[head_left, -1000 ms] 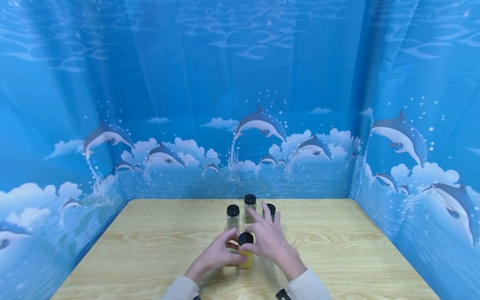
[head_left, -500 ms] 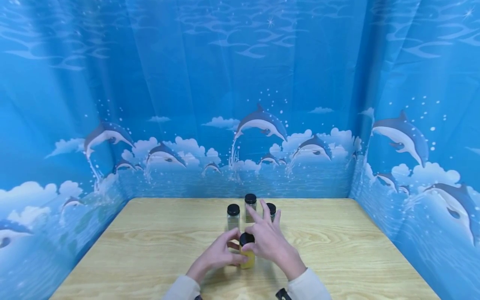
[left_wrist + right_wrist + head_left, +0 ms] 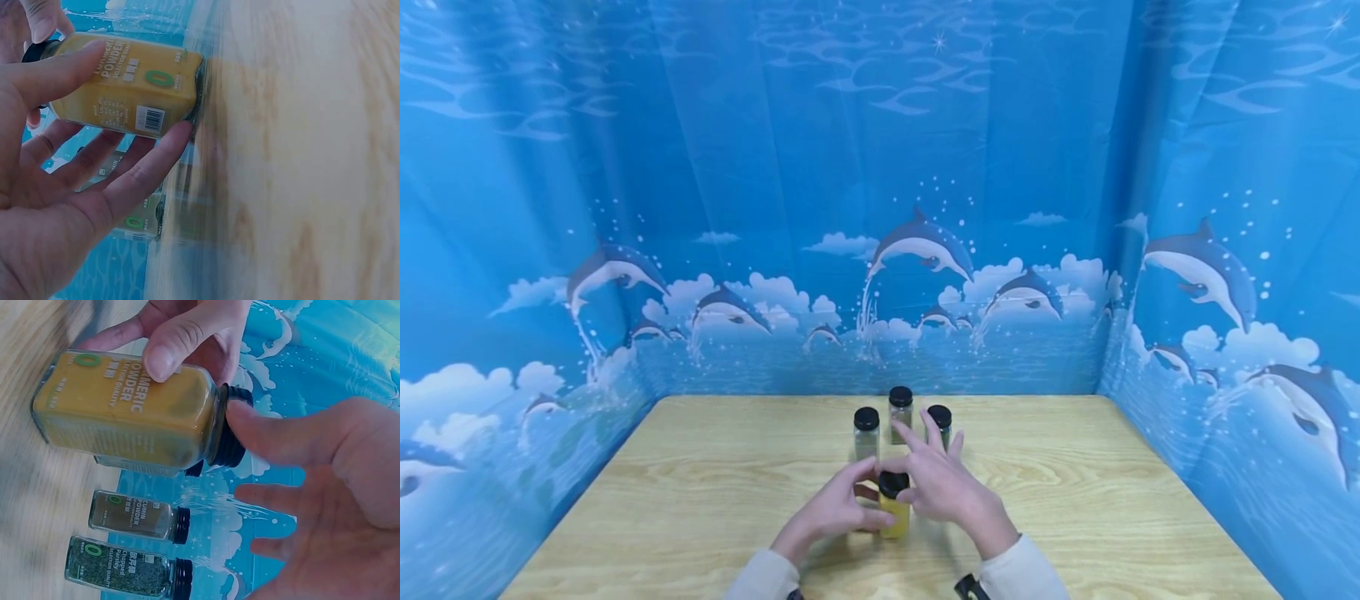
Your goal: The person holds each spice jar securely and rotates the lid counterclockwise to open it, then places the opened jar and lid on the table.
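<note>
A square glass jar of turmeric powder [image 3: 895,521] stands upright on the wooden table, its yellow contents and printed label plain in the right wrist view. My left hand [image 3: 835,506] holds the jar's body, thumb on one face and fingers on the other sides. At the top, my right hand [image 3: 946,486] pinches the black lid [image 3: 231,434] with thumb and index finger. Its other fingers are spread out. The lid is still seated on the jar's neck. Part of the right index fingertip's contact is hidden.
Behind the turmeric jar stand three more black-lidded jars: one at left [image 3: 867,437], a cumin powder jar [image 3: 134,515] and a chopped parsley jar [image 3: 119,567]. The right hand's spread fingers reach close in front of two. A blue dolphin-print curtain [image 3: 820,192] surrounds the table [image 3: 700,500].
My right hand has turned slightly at the lid, its index finger shifting left across the top and the thumb moving a little right. The left hand and jar stay in nearly the same place.
</note>
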`<state>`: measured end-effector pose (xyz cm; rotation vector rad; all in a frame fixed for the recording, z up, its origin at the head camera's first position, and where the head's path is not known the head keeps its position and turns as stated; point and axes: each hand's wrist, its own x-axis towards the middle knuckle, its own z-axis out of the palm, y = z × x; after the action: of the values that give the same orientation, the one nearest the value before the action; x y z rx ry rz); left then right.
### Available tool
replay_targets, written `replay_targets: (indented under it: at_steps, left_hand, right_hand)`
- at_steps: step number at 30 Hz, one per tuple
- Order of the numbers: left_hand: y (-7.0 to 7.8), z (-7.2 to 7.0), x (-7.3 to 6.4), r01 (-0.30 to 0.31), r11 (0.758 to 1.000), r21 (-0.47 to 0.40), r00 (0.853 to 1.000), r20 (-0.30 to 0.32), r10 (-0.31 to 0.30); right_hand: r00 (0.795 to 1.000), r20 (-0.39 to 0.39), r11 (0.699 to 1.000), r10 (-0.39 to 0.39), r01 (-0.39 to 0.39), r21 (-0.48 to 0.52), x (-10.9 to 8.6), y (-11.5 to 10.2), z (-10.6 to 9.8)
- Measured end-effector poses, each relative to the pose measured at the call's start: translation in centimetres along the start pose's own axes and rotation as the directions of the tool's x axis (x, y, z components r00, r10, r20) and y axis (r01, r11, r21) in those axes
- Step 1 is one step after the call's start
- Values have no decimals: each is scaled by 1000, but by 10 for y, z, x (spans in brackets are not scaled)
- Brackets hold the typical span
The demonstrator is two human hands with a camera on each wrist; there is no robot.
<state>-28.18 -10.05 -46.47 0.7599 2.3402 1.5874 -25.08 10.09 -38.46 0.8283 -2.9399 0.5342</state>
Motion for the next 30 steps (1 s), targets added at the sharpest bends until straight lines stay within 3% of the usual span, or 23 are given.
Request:
replay_targets:
  at_steps: [7, 12, 20, 30]
  left_hand:
    - [2, 1, 1, 45, 995, -86, 999, 6, -44]
    - [1, 0, 1, 45, 996, -82, 999, 10, -44]
    - [1, 0, 2, 73, 993, -88, 997, 17, -72]
    - [1, 1, 0, 46, 995, -85, 999, 6, -46]
  right_hand:
    - [997, -73, 1000, -27, 27, -9, 3, 2, 0]
    - [992, -129, 1000, -15, 12, -25, 6, 2, 1]
    - [990, -144, 999, 7, -12, -37, 7, 1, 2]
    - [989, -148, 998, 15, -24, -55, 7, 1, 4]
